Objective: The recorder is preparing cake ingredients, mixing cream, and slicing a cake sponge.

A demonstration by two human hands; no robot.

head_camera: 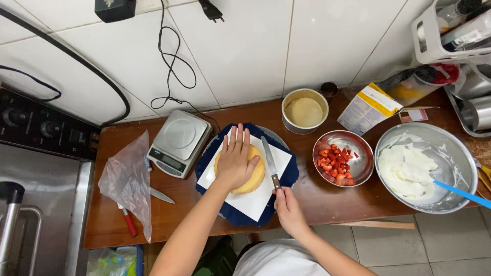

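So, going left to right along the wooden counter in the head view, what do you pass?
Plastic bag → digital scale → left hand on the sponge cake → bowl of chopped strawberries → big bowl of whipped cream.

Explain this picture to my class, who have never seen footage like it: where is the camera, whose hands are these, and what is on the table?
The one picture comes from a camera worn on a person's head, looking down at their own bare hands over a wooden table. No machine is involved. The left hand lies flat on a round yellow cake, which sits on white paper over a dark blue cloth. The right hand holds the handle of a long flat knife lying beside the cake. Also there: a kitchen scale, a bowl of chopped strawberries, a big bowl of white cream with a blue spatula, and a round tin.
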